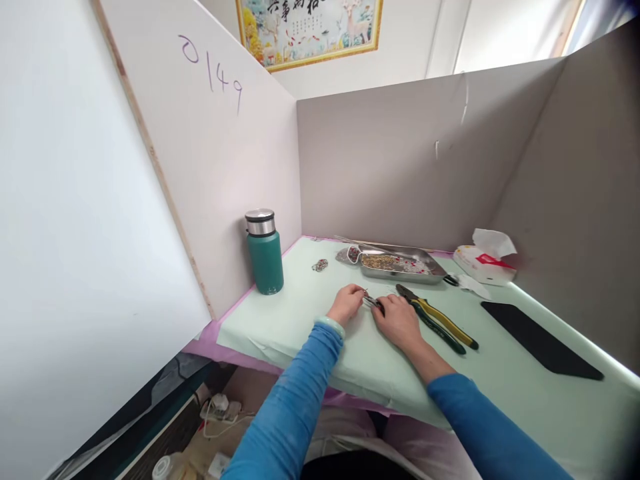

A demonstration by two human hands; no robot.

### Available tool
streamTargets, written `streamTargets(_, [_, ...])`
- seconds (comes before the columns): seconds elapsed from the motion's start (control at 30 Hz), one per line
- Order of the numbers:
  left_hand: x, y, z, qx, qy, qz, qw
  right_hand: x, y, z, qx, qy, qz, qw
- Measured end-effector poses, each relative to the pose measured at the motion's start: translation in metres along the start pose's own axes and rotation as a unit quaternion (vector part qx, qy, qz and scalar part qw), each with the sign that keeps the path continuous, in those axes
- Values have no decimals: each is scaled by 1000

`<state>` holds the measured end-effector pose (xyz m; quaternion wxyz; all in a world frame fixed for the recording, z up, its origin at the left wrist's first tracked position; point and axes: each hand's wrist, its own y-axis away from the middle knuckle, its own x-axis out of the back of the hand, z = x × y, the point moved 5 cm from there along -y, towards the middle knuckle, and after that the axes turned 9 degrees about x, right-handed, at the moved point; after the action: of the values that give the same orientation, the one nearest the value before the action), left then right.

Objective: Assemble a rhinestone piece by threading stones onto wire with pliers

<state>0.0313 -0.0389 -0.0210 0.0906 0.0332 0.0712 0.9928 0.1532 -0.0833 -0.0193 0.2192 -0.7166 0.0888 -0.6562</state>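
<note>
My left hand (347, 303) is closed in a pinch over the table, and a tiny thin piece shows at its fingertips, too small to name. Close beside it, my right hand (399, 320) wraps round what look like small pliers (371, 301). Their metal jaws point left toward the pinched fingertips, and most of the handle is hidden under the hand. Just right of that hand lie large combination pliers (440, 320) with yellow and green handles. Behind both hands, a metal tray (400, 275) holds gold, red and clear small beads.
At the left stands a green bottle (265, 257). A small heap of chain (320, 265) and a bag of beads (349, 255) lie near the tray. Farther right are a tissue pack (484, 261) and a black mat (540, 339). Partition panels (390, 167) enclose the table.
</note>
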Motion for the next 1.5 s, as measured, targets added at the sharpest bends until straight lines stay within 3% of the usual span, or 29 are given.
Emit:
streamTargets(0.83, [-1, -3, -1, -12, -30, -12, 999, 0, -1, -2, -12, -3, -18, 1000])
streamTargets(1.5, [-4, 3, 5, -44, -3, -64, 997, 9, 2, -1, -42, -43, -10, 998])
